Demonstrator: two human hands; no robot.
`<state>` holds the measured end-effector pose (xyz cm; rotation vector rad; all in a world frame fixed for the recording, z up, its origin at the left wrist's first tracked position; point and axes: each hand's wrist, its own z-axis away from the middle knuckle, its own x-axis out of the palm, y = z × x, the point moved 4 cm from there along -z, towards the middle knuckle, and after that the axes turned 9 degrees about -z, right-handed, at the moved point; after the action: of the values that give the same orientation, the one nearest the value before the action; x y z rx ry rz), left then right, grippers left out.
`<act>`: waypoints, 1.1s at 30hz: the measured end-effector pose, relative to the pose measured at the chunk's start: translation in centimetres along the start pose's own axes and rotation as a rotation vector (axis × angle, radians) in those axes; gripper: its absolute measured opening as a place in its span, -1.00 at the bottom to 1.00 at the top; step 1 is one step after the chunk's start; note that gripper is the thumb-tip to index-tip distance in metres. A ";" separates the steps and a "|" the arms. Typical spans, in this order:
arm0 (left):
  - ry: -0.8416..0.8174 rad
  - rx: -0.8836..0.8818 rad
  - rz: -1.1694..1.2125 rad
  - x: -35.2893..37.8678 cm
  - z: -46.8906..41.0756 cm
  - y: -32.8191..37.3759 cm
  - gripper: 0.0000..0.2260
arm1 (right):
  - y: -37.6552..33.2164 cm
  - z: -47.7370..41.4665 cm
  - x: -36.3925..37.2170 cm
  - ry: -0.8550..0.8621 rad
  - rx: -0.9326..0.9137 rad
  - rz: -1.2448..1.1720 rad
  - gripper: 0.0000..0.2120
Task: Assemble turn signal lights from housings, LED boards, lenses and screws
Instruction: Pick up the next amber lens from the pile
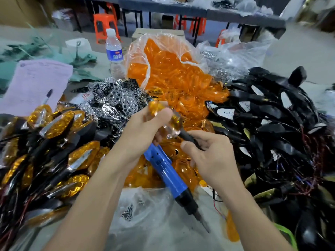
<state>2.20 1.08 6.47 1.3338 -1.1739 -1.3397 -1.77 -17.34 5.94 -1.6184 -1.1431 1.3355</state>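
My left hand (145, 131) grips a turn signal light (174, 122) with an orange lens, held up over the table and blurred. My right hand (212, 154) pinches the light's black stem (190, 139) from the right. Below both hands a blue electric screwdriver (170, 176) lies on the table, tip pointing toward me. A clear bag of small screws (127, 212) lies in front of me. Loose orange lenses (172, 75) fill an open plastic bag behind my hands. Black housings with wires (272, 124) are heaped at the right.
Assembled lights (59, 142) with orange lenses pile up at the left. Chrome reflector plates (117, 98) lie in a heap behind them. A water bottle (114, 49), a pink paper (36, 82) with a pen and orange stools (105, 26) stand farther back.
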 end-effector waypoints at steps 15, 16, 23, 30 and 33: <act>0.374 -0.014 -0.006 -16.4 2.6 -0.4 -0.77 | -7.8 1.5 21.2 -0.368 0.071 -0.340 -0.87; 0.410 0.004 -0.119 -17.6 2.4 0.0 -0.74 | -8.5 1.3 22.0 -0.328 0.038 -0.265 -0.86; 0.374 -0.007 -0.867 -23.0 1.0 0.5 -0.51 | -9.9 0.9 25.1 -0.533 0.117 -0.139 -0.87; 0.318 0.114 -0.885 -23.3 -0.4 -2.9 -0.39 | -7.0 4.0 23.0 -1.085 0.500 -0.382 -0.50; 0.301 0.084 -0.876 -23.8 -1.4 -3.5 -0.44 | -6.8 5.3 22.6 -1.257 0.408 -0.339 -0.65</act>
<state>4.41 25.07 6.87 2.1542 -0.4256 -1.5878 -6.76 6.24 3.78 -0.1327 -1.5414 2.1927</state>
